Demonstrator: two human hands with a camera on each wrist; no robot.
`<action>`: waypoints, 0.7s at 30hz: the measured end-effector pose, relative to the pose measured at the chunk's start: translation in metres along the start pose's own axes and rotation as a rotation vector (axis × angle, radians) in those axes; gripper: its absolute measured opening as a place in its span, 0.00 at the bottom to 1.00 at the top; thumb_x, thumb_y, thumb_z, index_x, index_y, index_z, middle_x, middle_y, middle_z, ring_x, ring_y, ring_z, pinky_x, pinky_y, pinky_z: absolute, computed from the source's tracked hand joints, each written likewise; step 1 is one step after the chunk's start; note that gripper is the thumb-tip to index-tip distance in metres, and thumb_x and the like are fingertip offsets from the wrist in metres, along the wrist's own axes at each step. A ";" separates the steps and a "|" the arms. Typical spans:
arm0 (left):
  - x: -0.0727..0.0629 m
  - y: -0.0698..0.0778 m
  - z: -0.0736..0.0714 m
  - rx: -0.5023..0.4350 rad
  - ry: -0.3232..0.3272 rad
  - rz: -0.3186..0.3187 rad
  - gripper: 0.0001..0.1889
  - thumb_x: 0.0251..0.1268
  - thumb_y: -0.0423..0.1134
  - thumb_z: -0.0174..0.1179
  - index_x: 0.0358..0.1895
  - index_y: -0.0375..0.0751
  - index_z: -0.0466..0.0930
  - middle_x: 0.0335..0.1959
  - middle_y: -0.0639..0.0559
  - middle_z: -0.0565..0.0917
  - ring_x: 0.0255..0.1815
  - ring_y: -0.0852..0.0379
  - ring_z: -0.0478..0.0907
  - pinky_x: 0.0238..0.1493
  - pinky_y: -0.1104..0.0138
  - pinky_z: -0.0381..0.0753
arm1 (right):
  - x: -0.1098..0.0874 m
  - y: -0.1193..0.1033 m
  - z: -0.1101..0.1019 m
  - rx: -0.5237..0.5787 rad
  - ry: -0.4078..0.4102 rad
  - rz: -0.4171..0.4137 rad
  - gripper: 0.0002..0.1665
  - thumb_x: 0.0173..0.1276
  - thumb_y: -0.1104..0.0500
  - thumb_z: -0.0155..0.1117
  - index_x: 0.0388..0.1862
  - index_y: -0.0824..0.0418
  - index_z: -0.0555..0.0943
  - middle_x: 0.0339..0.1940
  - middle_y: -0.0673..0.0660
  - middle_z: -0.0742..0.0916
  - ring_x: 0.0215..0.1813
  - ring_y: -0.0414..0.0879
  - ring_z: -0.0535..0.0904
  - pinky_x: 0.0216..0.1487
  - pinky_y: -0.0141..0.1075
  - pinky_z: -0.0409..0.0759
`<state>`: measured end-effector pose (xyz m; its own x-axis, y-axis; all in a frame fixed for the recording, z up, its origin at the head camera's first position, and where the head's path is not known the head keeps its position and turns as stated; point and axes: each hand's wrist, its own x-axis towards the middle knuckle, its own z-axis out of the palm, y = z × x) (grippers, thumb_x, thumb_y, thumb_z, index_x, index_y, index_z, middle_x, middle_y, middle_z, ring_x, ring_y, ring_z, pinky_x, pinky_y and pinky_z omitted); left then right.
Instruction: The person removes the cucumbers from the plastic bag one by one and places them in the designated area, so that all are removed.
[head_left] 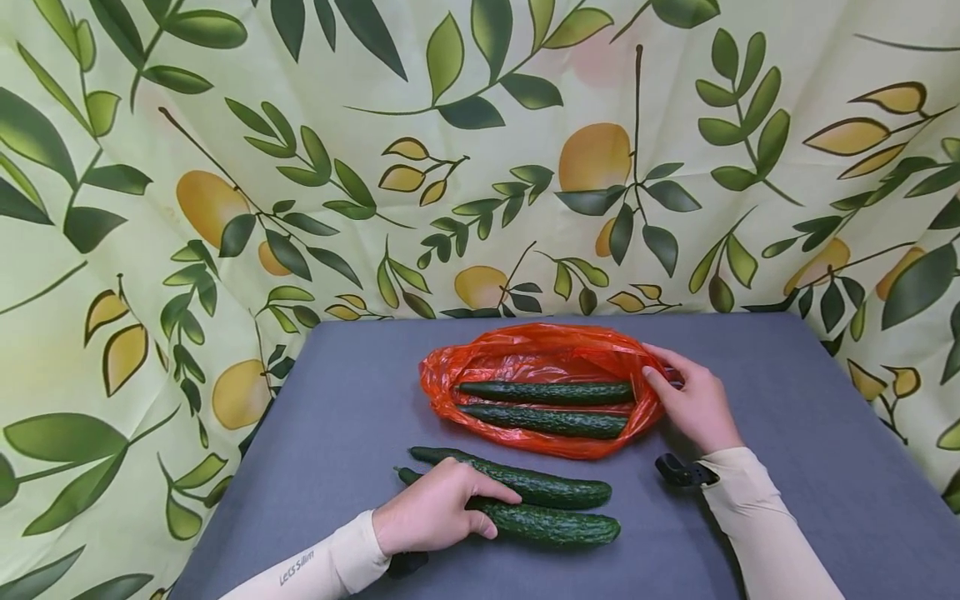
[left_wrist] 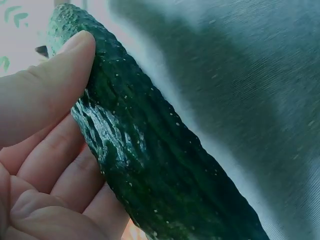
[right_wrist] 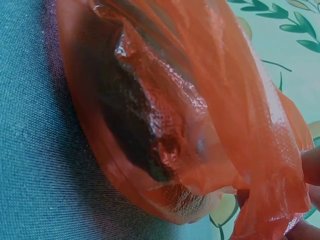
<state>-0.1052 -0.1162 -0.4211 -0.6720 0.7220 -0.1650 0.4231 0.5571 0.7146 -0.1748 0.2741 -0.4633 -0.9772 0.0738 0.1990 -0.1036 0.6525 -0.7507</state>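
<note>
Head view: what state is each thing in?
Red bag: open, right edge pinched by right grip
Back bagged cucumber: uncut where visible
Front bagged cucumber: uncut where visible
Far loose cucumber: lying on table, uncut where visible
Near loose cucumber: held by left grip

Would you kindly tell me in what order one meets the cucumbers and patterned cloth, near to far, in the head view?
Nearer loose cucumber, farther loose cucumber, nearer bagged cucumber, farther bagged cucumber, leaf-patterned cloth.

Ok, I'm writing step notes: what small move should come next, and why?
Probably lift the nearer cucumber toward the red bag: the left hand grips it, and the right hand holds the open bag, with two cucumbers inside.
</note>
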 end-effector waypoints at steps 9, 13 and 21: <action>0.001 -0.013 0.020 0.044 0.012 0.010 0.23 0.65 0.33 0.76 0.62 0.56 0.91 0.57 0.64 0.91 0.25 0.74 0.67 0.31 0.78 0.73 | 0.000 0.002 0.000 -0.001 -0.006 0.012 0.29 0.84 0.47 0.61 0.79 0.54 0.78 0.65 0.69 0.87 0.55 0.61 0.84 0.39 0.29 0.80; 0.002 -0.015 0.022 0.038 0.015 -0.005 0.22 0.66 0.33 0.75 0.62 0.56 0.91 0.57 0.64 0.91 0.19 0.72 0.60 0.28 0.77 0.70 | 0.001 0.002 0.000 0.000 -0.003 0.011 0.29 0.84 0.47 0.61 0.79 0.54 0.78 0.65 0.69 0.88 0.55 0.61 0.85 0.39 0.29 0.80; 0.004 -0.017 0.024 0.050 0.018 -0.011 0.22 0.66 0.34 0.75 0.63 0.57 0.90 0.57 0.64 0.91 0.17 0.72 0.58 0.26 0.77 0.68 | 0.000 0.001 0.000 -0.001 -0.001 0.016 0.29 0.84 0.47 0.61 0.78 0.54 0.78 0.65 0.69 0.88 0.55 0.62 0.85 0.40 0.28 0.80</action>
<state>-0.1005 -0.1126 -0.4504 -0.6878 0.7081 -0.1599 0.4447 0.5851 0.6781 -0.1750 0.2751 -0.4639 -0.9789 0.0835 0.1864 -0.0879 0.6517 -0.7533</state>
